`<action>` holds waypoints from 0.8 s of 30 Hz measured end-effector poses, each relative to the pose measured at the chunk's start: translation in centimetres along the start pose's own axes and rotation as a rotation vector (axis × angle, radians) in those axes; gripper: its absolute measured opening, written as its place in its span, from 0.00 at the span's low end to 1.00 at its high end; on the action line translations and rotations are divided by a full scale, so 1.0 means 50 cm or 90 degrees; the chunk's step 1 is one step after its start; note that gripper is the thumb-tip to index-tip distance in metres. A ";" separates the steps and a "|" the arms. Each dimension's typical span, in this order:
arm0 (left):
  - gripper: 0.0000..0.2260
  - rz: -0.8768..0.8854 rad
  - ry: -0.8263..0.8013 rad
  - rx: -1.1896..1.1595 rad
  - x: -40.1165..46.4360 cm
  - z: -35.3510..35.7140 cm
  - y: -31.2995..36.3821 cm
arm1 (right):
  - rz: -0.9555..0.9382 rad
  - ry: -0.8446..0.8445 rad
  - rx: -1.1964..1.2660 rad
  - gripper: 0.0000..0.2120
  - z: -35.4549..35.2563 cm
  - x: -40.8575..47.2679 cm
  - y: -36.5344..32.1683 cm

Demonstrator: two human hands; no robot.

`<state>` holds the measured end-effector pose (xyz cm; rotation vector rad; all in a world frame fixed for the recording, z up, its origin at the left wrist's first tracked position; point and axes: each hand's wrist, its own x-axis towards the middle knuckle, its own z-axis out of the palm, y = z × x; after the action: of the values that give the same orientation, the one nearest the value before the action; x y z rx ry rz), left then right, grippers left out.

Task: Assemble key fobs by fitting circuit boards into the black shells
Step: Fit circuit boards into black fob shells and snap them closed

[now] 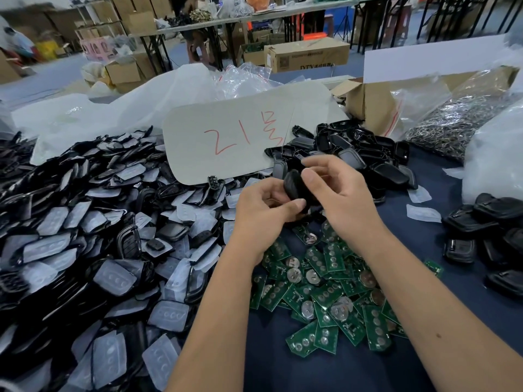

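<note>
Both hands meet above the dark blue table and grip one black key fob shell (294, 185) between them. My left hand (263, 210) holds its lower side with the thumb pressed against it. My right hand (336, 190) closes over its top and right side, thumb on the shell's face. Whether a board sits inside the shell is hidden by my fingers. A heap of green circuit boards (325, 290) with round silver battery clips lies just below my hands.
A large heap of black shells with clear button pads (99, 250) fills the left. More black shells (368, 157) are piled behind my hands, others (489, 236) at the right. A white card marked in red (226, 137), plastic bags and a cardboard box (368, 106) stand behind.
</note>
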<state>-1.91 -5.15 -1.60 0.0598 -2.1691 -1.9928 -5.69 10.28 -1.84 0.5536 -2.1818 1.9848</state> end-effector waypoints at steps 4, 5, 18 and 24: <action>0.09 -0.090 -0.010 -0.227 -0.007 -0.005 0.008 | 0.042 -0.029 -0.002 0.17 0.001 -0.002 0.008; 0.10 -0.098 -0.011 -0.249 -0.006 -0.006 0.009 | 0.041 -0.037 -0.002 0.18 0.001 -0.001 0.008; 0.10 -0.140 -0.051 -0.328 -0.009 -0.009 0.016 | 0.133 -0.073 0.139 0.18 0.002 0.002 0.005; 0.09 -0.153 -0.063 -0.327 0.000 -0.011 0.012 | 0.135 -0.074 0.152 0.19 0.004 0.002 0.005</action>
<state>-1.73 -5.64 -0.95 0.1553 -1.6965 -2.6791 -5.86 10.08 -2.04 0.4958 -2.1617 2.4029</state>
